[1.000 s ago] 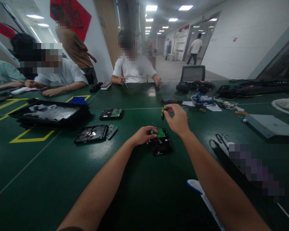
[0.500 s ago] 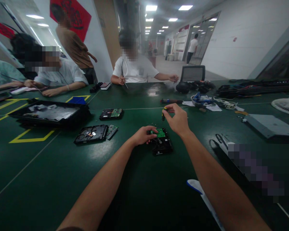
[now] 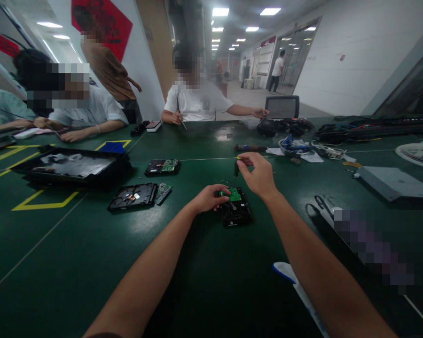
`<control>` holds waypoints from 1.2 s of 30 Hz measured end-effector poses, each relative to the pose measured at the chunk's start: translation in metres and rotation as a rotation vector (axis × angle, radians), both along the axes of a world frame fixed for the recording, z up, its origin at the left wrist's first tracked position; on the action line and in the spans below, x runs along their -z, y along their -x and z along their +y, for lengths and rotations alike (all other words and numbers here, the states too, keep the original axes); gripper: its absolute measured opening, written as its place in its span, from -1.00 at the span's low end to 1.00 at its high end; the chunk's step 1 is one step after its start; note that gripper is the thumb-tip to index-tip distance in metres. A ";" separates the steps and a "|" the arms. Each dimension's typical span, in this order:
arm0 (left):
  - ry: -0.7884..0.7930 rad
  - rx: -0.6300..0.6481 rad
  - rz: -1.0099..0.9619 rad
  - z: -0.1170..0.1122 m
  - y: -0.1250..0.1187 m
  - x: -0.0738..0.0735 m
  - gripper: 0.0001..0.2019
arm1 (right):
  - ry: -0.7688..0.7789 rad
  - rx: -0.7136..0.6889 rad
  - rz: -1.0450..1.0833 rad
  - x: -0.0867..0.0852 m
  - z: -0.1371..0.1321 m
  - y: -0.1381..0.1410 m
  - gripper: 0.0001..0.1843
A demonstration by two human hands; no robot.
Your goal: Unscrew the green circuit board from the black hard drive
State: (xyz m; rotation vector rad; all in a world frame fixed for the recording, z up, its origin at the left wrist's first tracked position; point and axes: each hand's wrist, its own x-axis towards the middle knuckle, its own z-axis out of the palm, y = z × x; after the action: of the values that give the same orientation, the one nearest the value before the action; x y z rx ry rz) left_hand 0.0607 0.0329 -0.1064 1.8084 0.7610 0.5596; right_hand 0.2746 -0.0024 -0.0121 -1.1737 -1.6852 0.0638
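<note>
A black tray (image 3: 70, 175) stood on the left of the green bench (image 3: 197, 286), a silver box (image 3: 391, 180) on the right, and a dark-handled tool (image 3: 250, 148) lay beyond the right hand (image 3: 260, 172). The right forearm partly hid a white strip (image 3: 285, 269) with a blue edge. Three drives lay on the bench: a nearer side drive (image 3: 132, 196) and a farther side drive (image 3: 155, 167) to the left, and the black hard drive (image 3: 236, 217) at the hands, its green circuit board (image 3: 236, 194) facing up. One loose board (image 3: 164, 192) sat just beside the nearer one. The right hand, raised, pinched one screwdriver (image 3: 236, 170) upright at the circuit board's far side. The left hand (image 3: 210, 198) reached in low, fingers covering the circuit board's left part; whether they gripped anything, I could not tell.
</note>
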 end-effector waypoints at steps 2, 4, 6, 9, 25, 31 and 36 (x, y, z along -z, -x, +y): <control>-0.008 0.004 -0.005 0.000 0.000 0.000 -0.68 | -0.014 0.008 -0.014 0.000 0.000 -0.001 -0.81; -0.017 0.008 -0.004 0.001 0.000 0.000 -0.69 | -0.012 0.019 -0.001 0.001 0.001 -0.001 -0.82; -0.017 0.007 -0.002 0.001 0.000 0.000 -0.69 | 0.006 0.023 0.022 0.001 0.001 -0.002 -0.84; 0.000 -0.002 0.003 0.000 -0.001 0.000 -0.67 | 0.020 0.011 0.024 0.001 0.001 -0.001 -0.85; -0.011 -0.001 0.005 0.000 0.000 0.000 -0.70 | -0.031 0.026 -0.053 -0.003 -0.002 0.000 -0.83; -0.003 0.006 0.002 0.001 0.000 0.000 -0.69 | -0.027 0.042 -0.020 -0.002 -0.001 0.000 -0.87; -0.001 0.003 0.000 0.001 0.000 0.000 -0.67 | -0.049 0.022 -0.056 0.000 0.001 0.000 -0.84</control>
State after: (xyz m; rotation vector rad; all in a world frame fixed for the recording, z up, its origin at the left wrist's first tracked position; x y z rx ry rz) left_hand 0.0609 0.0335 -0.1066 1.8103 0.7583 0.5581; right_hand 0.2746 -0.0017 -0.0124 -1.1669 -1.7133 -0.0242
